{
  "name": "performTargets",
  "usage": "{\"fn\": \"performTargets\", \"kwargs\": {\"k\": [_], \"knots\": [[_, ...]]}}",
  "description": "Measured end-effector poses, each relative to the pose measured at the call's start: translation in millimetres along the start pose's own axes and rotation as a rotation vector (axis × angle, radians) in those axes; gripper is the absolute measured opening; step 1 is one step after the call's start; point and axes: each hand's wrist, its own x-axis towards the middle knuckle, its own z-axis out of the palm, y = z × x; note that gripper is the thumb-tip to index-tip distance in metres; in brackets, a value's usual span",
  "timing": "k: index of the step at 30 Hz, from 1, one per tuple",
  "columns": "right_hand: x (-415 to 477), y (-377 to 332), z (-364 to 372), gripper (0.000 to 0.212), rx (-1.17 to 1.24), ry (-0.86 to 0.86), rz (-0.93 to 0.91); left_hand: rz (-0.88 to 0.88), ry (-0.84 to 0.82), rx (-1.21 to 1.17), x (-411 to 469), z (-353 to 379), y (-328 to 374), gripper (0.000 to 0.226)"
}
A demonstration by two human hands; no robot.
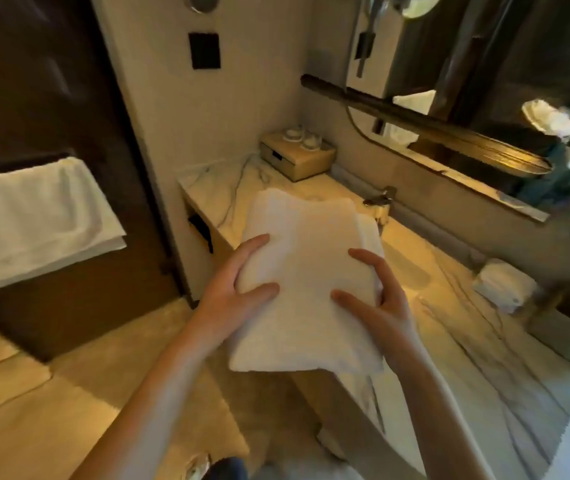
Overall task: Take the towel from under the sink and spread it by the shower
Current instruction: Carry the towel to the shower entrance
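Observation:
A folded white towel (306, 271) is held up in the air in front of me, over the front edge of the marble vanity counter (450, 306). My left hand (238, 289) grips its left side, thumb on top and fingers wrapped round the edge. My right hand (377, 299) holds its right side, thumb and forefinger on top, the other fingers curled round the edge. The sink basin is mostly hidden behind the towel; only the faucet (380, 199) shows. No shower is in view.
Another white towel (34, 216) hangs on a rail on the dark door at left. A wooden box with glasses (297, 154) stands at the counter's far corner. A mirror (484, 98) runs along the right wall. A white item (505, 285) lies on the counter at right. Beige floor tiles (69, 410) lie below.

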Motion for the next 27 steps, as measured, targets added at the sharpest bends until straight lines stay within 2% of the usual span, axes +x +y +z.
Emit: {"fn": "performTargets", "kwargs": {"k": [7,13,19,27], "knots": [[-34.0,-13.0,78.5,0.059,0.116,-0.382,-0.016,-0.085,0.375,0.064,-125.9,-60.9,2.5,0.064],[-97.1,-31.7,142.7,0.059,0.100,-0.631,-0.071,-0.140,0.585,0.029,-243.3,-94.2,1.8,0.065],[-202.7,-45.1,202.4,0.060,0.074,-0.748,-0.061,-0.229,0.725,0.045,-376.3,-124.3,-5.3,0.067],[-388.4,-65.4,266.2,0.057,0.093,-0.846,0.032,-0.346,0.788,0.128,-578.8,-164.2,-11.3,0.075]]}}
